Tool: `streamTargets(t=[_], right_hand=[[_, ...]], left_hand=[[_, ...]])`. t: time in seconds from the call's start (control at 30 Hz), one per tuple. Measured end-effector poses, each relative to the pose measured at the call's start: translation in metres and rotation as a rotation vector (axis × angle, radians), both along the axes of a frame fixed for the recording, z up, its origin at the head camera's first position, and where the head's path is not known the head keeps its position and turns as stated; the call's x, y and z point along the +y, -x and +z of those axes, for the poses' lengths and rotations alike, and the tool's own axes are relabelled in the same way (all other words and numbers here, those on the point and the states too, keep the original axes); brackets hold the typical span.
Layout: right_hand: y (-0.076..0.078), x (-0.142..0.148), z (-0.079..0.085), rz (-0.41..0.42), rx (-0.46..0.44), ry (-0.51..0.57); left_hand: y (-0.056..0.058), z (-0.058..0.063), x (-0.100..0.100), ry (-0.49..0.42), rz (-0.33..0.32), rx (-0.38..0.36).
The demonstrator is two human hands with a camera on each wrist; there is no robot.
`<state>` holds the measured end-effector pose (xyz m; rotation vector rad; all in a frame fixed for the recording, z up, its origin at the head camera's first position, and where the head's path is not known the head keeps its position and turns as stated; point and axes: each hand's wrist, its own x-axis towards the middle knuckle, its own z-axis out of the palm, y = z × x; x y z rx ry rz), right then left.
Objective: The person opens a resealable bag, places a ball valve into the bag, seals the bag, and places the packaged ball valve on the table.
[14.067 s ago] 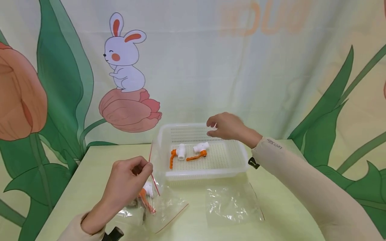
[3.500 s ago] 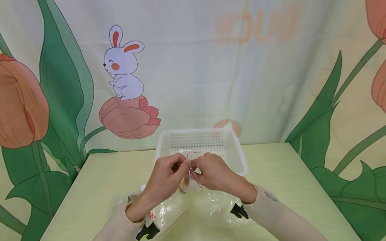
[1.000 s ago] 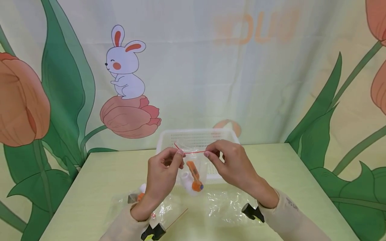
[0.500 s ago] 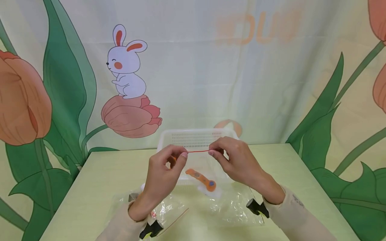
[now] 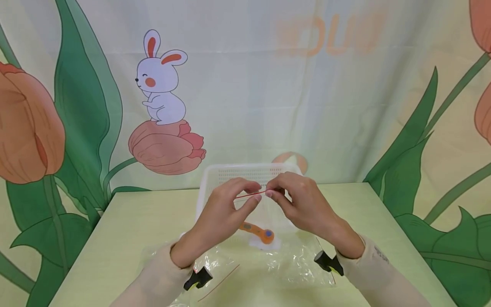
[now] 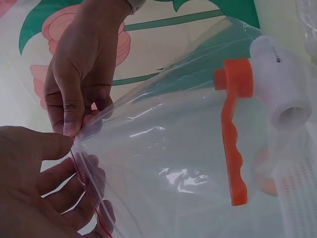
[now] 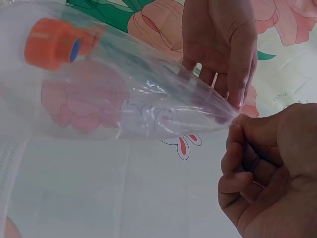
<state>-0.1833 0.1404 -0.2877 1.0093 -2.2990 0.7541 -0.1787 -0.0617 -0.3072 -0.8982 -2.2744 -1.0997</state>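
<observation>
A clear zip-lock bag (image 6: pixel 178 183) with a red closure line hangs between both hands. Inside it is a white plastic ball valve (image 5: pixel 267 235) with an orange lever, seen large in the left wrist view. My right hand (image 5: pixel 307 202) pinches one end of the closure between thumb and fingertips, with the other fingers curled. My left hand (image 5: pixel 226 209) is at the same edge, its thumb on one side and its spread, fairly straight fingers on the other. The red line passes through the gap between them.
Behind the hands stands a white slotted plastic basket (image 5: pixel 203 192), partly hidden by the left hand. A flat clear bag (image 5: pixel 307 268) lies on the table at the right. Another red-edged bag (image 5: pixel 218 264) lies beside the left sleeve, partly covered. A printed curtain (image 5: pixel 245 106) hangs behind the table.
Earlier my right hand was over the basket, which held two ball valves. Later both hands pinched the bag's red edge. Now my left hand has loosened and slid right, close to the right hand.
</observation>
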Motion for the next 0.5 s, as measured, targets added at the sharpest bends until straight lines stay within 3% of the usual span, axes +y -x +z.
streamTargets(t=[0.23,0.5], right_hand=[[0.0006,-0.0003,0.0008,-0.001,0.012,0.004],[0.0003,-0.0013,0.0009,-0.012,-0.009,0.011]], left_hand=[[0.0067,0.0007,0.0046,-0.024,-0.066,-0.063],[0.0067,0.0004,0.0062,-0.034,-0.056,-0.052]])
